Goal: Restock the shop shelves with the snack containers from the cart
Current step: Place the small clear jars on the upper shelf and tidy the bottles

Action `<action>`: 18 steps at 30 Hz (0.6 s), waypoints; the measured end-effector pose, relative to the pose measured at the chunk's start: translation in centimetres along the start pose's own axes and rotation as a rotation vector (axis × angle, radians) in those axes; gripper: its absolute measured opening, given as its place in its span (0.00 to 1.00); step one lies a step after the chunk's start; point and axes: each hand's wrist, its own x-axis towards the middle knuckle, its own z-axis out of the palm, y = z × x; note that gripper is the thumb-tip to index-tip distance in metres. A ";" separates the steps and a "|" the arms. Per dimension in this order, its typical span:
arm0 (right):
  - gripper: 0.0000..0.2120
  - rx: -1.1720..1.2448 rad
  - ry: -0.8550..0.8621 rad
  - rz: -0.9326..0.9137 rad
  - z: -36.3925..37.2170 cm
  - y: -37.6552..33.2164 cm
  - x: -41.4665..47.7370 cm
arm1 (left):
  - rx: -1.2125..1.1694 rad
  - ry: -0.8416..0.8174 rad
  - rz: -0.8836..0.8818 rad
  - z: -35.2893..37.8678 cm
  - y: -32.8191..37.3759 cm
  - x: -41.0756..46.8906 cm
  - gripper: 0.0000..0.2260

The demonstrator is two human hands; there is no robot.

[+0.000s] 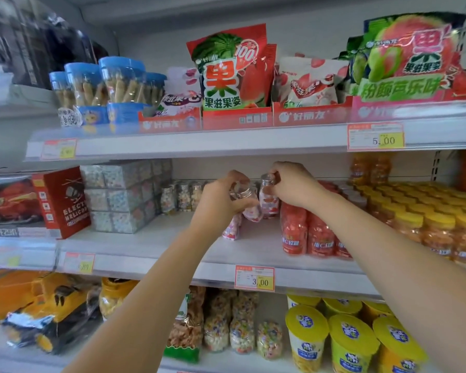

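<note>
Currently held, left: my left hand (218, 203) is curled round a cluster of small bottles (249, 211). There are at least three, with one hanging out of the bunch at six o'clock.
Held, right: my right hand (293, 184) pinches the silver cap (267, 179) of one upright bottle (269, 203), at three o'clock of the cluster.
Handling: I judge these light, rigid, clear plastic with smooth sides that are likely slippery. The bunched grip looks insecure. The cap or neck is the best hold, one bottle at a time.
Landing place: the middle shelf (151, 243) shows a bare patch at six o'clock of both hands.
Neighbours: red jars (293, 230) stand just beside the upright bottle at four o'clock, under my right forearm. I judge a knock to be possible.
Farther back: a back row (184, 197) of similar bottles stands at nine o'clock of my left hand.
Not determinable: the exact count in my left hand, whether the upright bottle's base touches the shelf, and the label print, which is blurred.
Out of view: the cart.
</note>
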 end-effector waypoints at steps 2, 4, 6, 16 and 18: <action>0.10 0.001 0.025 0.006 0.2 0.2 0.7 | 0.027 -0.014 0.037 0.3 0.1 1.0 0.19; 0.11 -0.010 0.025 0.020 0.6 0.4 1.5 | 0.059 -0.021 0.031 0.8 0.1 2.2 0.18; 0.11 -0.004 0.009 0.055 1.3 0.8 2.5 | 0.107 -0.041 0.011 1.3 0.0 3.5 0.17; 0.11 -0.221 -0.161 0.102 2.4 2.7 5.5 | 0.764 -0.234 0.075 5.0 -1.5 8.3 0.24; 0.11 -0.216 -0.199 0.103 2.6 3.2 6.0 | 0.808 -0.255 0.080 5.5 -1.8 8.7 0.19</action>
